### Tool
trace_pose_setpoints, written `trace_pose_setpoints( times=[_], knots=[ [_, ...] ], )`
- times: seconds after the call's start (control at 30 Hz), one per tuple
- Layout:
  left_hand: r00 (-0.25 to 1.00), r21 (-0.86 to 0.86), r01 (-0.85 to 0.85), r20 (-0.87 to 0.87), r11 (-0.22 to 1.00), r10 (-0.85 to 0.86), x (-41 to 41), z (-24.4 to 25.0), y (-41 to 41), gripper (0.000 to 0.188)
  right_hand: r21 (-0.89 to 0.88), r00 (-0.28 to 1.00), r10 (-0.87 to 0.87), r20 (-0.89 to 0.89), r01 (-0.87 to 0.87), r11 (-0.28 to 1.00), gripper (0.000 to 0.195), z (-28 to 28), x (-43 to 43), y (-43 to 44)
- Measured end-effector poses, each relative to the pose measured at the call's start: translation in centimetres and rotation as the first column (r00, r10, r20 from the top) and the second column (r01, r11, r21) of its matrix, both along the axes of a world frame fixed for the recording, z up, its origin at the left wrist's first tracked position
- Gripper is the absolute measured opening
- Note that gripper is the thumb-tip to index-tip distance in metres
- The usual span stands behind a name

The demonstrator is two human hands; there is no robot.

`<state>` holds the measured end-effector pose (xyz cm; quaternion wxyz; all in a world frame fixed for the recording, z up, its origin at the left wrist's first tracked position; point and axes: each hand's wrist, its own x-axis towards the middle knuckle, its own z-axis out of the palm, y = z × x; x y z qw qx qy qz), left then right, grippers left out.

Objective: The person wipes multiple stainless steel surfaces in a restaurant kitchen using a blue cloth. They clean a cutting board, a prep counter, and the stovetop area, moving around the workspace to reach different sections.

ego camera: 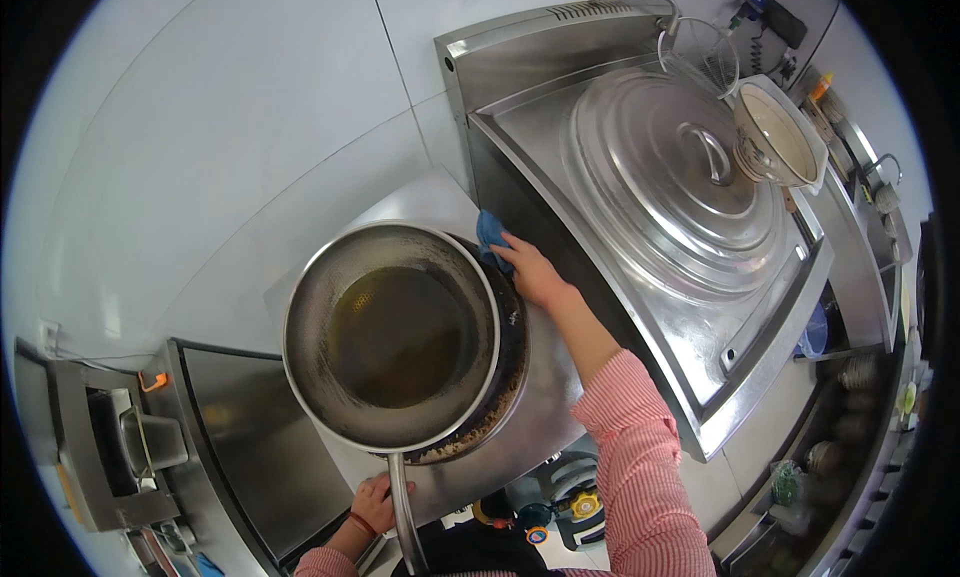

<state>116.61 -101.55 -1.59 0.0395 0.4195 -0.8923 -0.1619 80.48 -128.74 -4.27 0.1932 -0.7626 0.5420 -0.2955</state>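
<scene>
My right hand [531,271] holds a blue cloth [491,238] at the upper right side of a dark round pan [513,359] that carries brown residue. On top of it rests a long-handled frying pan [315,374] with dark oil-like liquid [401,337] inside. My left hand [377,502] lies at the front edge of the steel table, beside the frying pan's metal handle [403,502]; its fingers are partly hidden, so whether it grips anything is unclear.
To the right stands a steel stove unit with a large domed metal lid [660,179]. A bowl [776,134] and a wire strainer [697,56] are behind it. Gas cylinders with a yellow valve knob [585,504] stand below the table. A steel cabinet [262,427] is at left.
</scene>
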Motion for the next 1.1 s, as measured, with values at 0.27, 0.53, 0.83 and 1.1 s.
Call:
trace_pose_setpoints(
  times=[0.27,0.53,0.83,1.1],
  knots=[
    [0.999,-0.021,0.012,-0.048,1.0,-0.013,1.4,0.4,-0.1,0.033,-0.038,0.984,-0.165,-0.071,0.163,0.986,0.047,1.0,-1.6,14.5],
    [0.974,-0.191,0.227,0.034,0.955,-0.224,2.6,-2.7,0.4,0.027,0.301,0.871,-0.431,-0.235,0.487,0.82,0.04,3.7,-4.6,29.8],
    [0.972,-0.146,0.146,-0.165,0.978,-0.17,0.2,3.9,2.7,0.035,0.334,0.417,-0.833,0.365,0.776,0.535,0.027,6.3,3.9,50.0],
    [0.886,-0.331,0.234,-0.313,0.914,-0.341,4.6,-6.4,0.5,0.028,0.591,-0.426,-0.468,0.774,0.751,0.294,0.02,10.2,8.3,60.6]
  ],
)
